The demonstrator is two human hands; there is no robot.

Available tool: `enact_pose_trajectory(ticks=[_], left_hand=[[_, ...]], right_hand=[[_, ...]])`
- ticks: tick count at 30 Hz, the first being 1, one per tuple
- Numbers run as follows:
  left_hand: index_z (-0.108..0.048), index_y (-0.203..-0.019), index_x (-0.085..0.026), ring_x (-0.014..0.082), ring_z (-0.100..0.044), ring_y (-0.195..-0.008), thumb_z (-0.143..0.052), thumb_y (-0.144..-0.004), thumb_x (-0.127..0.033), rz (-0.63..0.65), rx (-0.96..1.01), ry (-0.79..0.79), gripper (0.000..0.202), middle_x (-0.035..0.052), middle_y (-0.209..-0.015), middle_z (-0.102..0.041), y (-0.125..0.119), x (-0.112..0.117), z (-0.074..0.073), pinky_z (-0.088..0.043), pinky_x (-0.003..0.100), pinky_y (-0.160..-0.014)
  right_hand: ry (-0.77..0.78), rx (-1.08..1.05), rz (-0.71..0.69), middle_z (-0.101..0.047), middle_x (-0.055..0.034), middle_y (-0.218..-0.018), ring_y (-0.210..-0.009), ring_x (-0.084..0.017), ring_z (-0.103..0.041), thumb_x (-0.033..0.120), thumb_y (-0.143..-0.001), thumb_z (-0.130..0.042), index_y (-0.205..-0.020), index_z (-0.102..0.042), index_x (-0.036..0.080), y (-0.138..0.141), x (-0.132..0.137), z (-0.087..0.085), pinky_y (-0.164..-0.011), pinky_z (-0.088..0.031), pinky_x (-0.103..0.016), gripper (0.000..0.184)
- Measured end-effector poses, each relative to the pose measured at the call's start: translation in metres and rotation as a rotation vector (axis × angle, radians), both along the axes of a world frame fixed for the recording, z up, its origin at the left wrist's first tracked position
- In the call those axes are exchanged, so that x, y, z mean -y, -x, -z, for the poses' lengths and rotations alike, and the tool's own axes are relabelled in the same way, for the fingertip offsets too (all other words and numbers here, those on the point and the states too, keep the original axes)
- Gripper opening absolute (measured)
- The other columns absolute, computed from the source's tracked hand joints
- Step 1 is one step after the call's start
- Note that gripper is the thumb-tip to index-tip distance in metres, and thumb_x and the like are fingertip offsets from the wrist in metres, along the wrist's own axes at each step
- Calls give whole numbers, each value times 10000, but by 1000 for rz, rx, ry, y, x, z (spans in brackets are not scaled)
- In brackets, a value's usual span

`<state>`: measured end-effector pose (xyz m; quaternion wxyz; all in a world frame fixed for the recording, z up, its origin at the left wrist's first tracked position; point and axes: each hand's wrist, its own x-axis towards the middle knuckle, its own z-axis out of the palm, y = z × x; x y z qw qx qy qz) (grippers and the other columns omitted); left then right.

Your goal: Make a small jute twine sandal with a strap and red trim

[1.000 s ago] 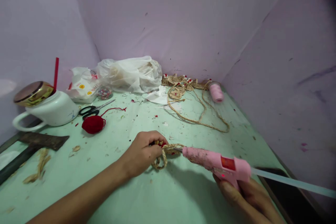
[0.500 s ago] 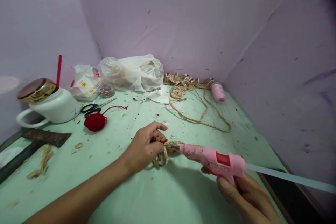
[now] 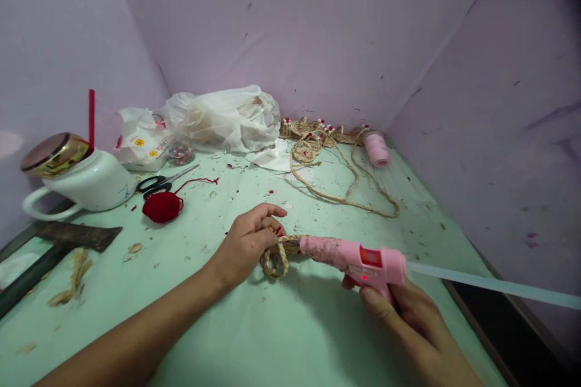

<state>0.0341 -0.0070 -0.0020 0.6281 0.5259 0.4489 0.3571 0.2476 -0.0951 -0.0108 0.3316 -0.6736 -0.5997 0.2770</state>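
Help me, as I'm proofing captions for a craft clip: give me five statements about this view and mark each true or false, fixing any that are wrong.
1. The right hand holds a pink hot glue gun. True.
2. The left hand is empty. False: it holds a piece of braided twine.
3. A translucent glue stick juts from the back of the glue gun. True.
4. The spool of thread near the back wall is green. False: it is pink.
5. The black-handled scissors lie on the near side of the red yarn ball. False: they lie just beyond it.
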Motion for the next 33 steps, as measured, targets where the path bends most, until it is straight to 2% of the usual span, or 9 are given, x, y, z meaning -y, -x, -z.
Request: enact_pose_trajectory(ticks=[6, 14, 20, 25, 30, 33], left_hand=[[-496, -953, -146, 137, -524, -624, -497, -609, -174, -20, -9, 6, 345, 5, -720, -580, 0, 0, -1, -398, 260, -569], [-507, -950, -149, 134, -524, -629, -495, -630, -170, -25, 4, 7, 321, 0, -719, -585, 0, -2, 0, -395, 251, -579], [-505, -940, -152, 125, -514, -606, -494, -618, -160, -27, -1, 20, 323, -5, -713, -583, -1, -1, -2, -387, 241, -559], [-506, -931, -150, 135, -526, -613, -507, -601, -186, -41, -11, 27, 332, -2, -704, -586, -1, -1, -3, -392, 250, -569], [-505, -931, -154, 128, -517, -602, -507, -610, -189, -34, -20, 21, 322, -5, -708, -583, 0, -1, -1, -383, 246, -557], [-502, -929, -151, 123, -506, -600, -500, -613, -178, -30, -16, 17, 317, -7, -701, -580, 0, -2, -1, -376, 243, -553]], right_hand=[[-28, -72, -8, -692, -43, -818, -761, -228, -621, 456, -772, -512, -848, -691, 233, 8, 0, 0, -711, -503, -309, 296], [-34, -85, -23, -645, -25, -679, -629, -184, -574, 465, -791, -467, -732, -653, 211, 11, -2, 2, -602, -482, -269, 321], [-76, -51, -34, -641, -22, -660, -599, -174, -574, 459, -799, -462, -710, -652, 211, 9, -3, 5, -546, -474, -245, 325], [-106, -12, -115, -641, -20, -631, -553, -171, -579, 431, -791, -477, -715, -656, 210, 4, -6, 8, -494, -474, -231, 294], [-116, -78, -3, -630, -11, -618, -549, -174, -569, 435, -770, -499, -688, -654, 227, 8, -4, 3, -504, -464, -237, 273], [-60, -152, 49, -596, 1, -588, -527, -164, -535, 445, -755, -525, -675, -645, 224, 5, 0, 1, -488, -438, -239, 264]])
